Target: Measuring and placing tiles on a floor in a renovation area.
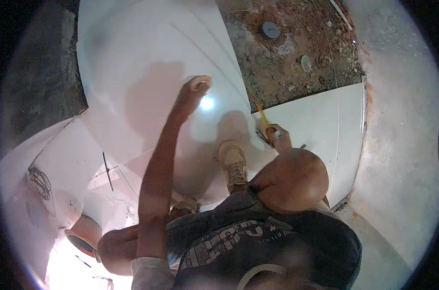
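My left hand point(198, 88) reaches forward over the large white floor tile point(118, 43), its fingers curled together. Whatever may be between those fingers is too small to make out. Beside the tile corner, my right hand point(278, 138) is closed around the near end of a narrow yellow strip point(263, 115), which looks like a tape measure blade. The strip points toward the bare soil. A dark, thin, two-pronged piece point(262, 137) shows at the left of this hand; whether I grip it cannot be told.
Rough brown soil point(297, 82) beyond the tile edge holds a round grey cap point(270, 30) and a green-rimmed disc point(305, 63). A thin dark rod point(107, 171), a coiled wire point(40, 183) and a bucket point(84, 234) are at left. A pale wall point(398, 121) bounds the right.
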A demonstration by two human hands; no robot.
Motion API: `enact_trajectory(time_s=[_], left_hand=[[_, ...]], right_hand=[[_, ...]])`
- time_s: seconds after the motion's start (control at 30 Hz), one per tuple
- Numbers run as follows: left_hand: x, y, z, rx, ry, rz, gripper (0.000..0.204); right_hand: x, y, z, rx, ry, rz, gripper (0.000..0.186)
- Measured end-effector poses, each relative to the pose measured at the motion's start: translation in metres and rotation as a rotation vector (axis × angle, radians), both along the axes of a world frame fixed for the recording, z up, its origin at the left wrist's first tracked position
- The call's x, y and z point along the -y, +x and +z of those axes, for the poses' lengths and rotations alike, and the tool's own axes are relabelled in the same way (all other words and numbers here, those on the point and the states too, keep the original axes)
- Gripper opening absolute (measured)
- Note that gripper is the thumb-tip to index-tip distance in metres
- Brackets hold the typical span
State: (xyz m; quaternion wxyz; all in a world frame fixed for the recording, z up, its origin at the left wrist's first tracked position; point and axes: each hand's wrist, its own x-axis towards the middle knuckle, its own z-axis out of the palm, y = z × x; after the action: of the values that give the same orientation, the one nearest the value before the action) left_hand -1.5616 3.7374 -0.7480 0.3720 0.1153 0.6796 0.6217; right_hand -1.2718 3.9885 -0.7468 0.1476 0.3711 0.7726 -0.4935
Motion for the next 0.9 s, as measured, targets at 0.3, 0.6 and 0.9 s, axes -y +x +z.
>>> enact_trajectory(time_s=[0.3, 0.6, 0.9], left_hand=[[0.195, -0.091, 0.012, 0.045, -0.553, 0.189, 0.048], [0.34, -0.145, 0.036, -0.278, -0.755, 0.156, 0.057], [0.333, -0.116, 0.044, -0.322, -0.817, -0.096, 0.05]], right_hand=[[-0.14, 0.122, -0.024, 0.273, 0.259, -0.263, 0.035], [-0.13, 0.118, -0.02, 0.357, 0.58, -0.11, 0.034], [-0.129, 0.107, -0.012, 0.482, 0.627, -0.031, 0.043]])
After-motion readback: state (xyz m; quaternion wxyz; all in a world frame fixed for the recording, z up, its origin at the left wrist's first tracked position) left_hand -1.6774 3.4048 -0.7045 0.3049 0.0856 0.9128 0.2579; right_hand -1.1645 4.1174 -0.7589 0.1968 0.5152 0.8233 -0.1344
